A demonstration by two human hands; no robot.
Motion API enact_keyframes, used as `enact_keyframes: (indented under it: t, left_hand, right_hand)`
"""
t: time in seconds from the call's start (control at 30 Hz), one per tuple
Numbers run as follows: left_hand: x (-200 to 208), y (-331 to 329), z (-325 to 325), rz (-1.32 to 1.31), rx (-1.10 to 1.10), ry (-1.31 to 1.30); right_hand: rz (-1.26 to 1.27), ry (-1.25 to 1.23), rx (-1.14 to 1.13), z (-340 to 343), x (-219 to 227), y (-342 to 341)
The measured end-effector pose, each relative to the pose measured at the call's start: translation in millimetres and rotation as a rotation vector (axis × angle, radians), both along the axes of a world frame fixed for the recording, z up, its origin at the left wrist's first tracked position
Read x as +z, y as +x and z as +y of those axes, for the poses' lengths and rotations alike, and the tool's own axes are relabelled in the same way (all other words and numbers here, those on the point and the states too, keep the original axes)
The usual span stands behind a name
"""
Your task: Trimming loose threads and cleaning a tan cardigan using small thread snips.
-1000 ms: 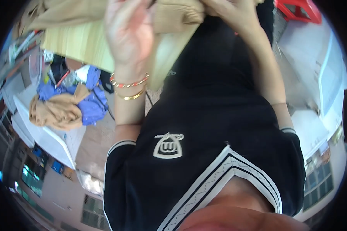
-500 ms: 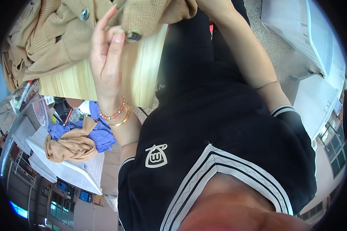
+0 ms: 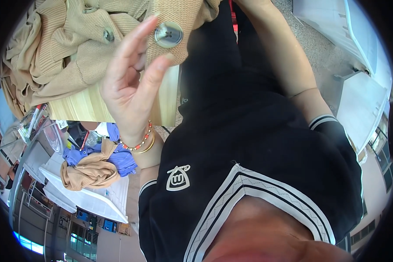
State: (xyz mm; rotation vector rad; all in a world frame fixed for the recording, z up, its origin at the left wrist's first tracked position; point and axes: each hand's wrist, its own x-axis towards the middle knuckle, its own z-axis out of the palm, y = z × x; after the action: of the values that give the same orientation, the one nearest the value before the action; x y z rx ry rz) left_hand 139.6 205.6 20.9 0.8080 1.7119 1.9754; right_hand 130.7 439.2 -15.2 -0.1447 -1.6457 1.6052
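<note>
A tan knit cardigan [image 3: 87, 61] lies bunched over a pale wooden tabletop [image 3: 83, 105] at the upper left. Its front edge hangs toward me, with a large marbled button [image 3: 169, 35] sewn on and turned face up. My left hand [image 3: 133, 78] is beside that button, thumb and index finger spread apart around it; the other fingers are bent and partly hidden. Further along the knit sits a second button [image 3: 108, 35]. At the top edge is my right hand [image 3: 251, 2], by the end of the cardigan; its fingers are out of the picture.
Left of me stands a white bin [image 3: 113, 201] with a tan knit piece [image 3: 89, 170] and blue clothing [image 3: 125, 159] on it. White containers [image 3: 360, 105] stand on the right. Small tools and clear plastic items crowd below the table's left corner.
My left thumb and index finger have parted from their pinch at the button's edge. The button now faces up in full view, and the cardigan edge has come nearer.
</note>
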Motion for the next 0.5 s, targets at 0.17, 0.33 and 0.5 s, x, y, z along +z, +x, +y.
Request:
enact_keyframes:
  t: [0.17,0.33,0.5]
  left_hand:
    - [-13.4,0.0,4.7,0.127,0.187,-0.111]
    - [-21.4,-3.6,4.5,0.478,0.392,-0.322]
    - [-25.9,-3.3,1.6,0.455,0.459,-0.380]
  right_hand:
    - [-0.134,-0.239,0.200,0.4,-3.0,6.4]
    - [0.076,-0.029,0.044,-5.4,1.4,-8.3]
    - [0.150,0.065,-0.015,-0.2,-5.2,2.3]
